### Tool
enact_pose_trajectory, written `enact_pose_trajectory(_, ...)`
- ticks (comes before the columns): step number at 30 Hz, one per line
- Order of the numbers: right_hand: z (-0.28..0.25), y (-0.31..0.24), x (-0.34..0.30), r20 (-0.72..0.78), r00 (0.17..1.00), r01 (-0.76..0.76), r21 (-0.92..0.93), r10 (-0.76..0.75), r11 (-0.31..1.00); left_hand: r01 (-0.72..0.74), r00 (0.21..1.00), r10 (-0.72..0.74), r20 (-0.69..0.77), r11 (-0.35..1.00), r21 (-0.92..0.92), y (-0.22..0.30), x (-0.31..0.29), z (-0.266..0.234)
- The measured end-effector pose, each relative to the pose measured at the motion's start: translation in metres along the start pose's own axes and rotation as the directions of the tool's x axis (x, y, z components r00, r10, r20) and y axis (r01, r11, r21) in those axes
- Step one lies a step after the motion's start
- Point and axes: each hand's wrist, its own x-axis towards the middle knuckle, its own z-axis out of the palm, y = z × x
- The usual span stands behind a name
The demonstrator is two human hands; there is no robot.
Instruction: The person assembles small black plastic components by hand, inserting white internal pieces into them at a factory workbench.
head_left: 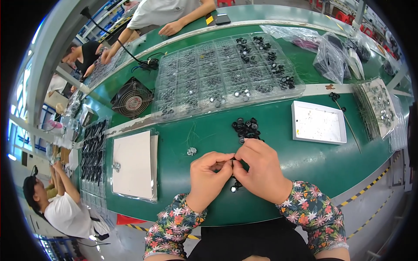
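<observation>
My left hand and my right hand meet over the green table, fingertips pinched together on a small black part. The fingers cover most of it, so its exact kind stays hidden. Just beyond the hands lies a pile of small round black parts. A black part with a shiny round face rests below the fingers, near the right palm. To the left of my hands, a small silvery cluster with thin wires lies on the table.
A clear compartment tray holding many small parts spans the back. A white box stands right; a wire-laden board lies farther right. Left are pale cardboard sheets, a black fan and a tray of black pieces. Co-workers sit beyond.
</observation>
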Motion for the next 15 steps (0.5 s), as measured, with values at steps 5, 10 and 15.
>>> enact_pose_trajectory(5, -0.006, 0.005, 0.007, -0.015, 0.999, 0.037, -0.006, -0.037, 0.999, -0.206, 0.978, 0.192, 0.08, 0.947, 0.247, 0.013, 0.008, -0.003)
enact_pose_trajectory(10, -0.012, 0.002, 0.004, 0.073, 0.997, 0.005, -0.033, -0.003, 0.999, -0.384, 0.923, 0.343, 0.172, 0.829, 0.407, 0.013, 0.012, -0.013)
enact_pose_trajectory(15, -0.014, 0.003, 0.001, 0.098, 0.994, 0.061, -0.085, -0.052, 0.995, -0.323, 0.946, 0.306, 0.102, 0.897, 0.302, 0.008, 0.012, -0.014)
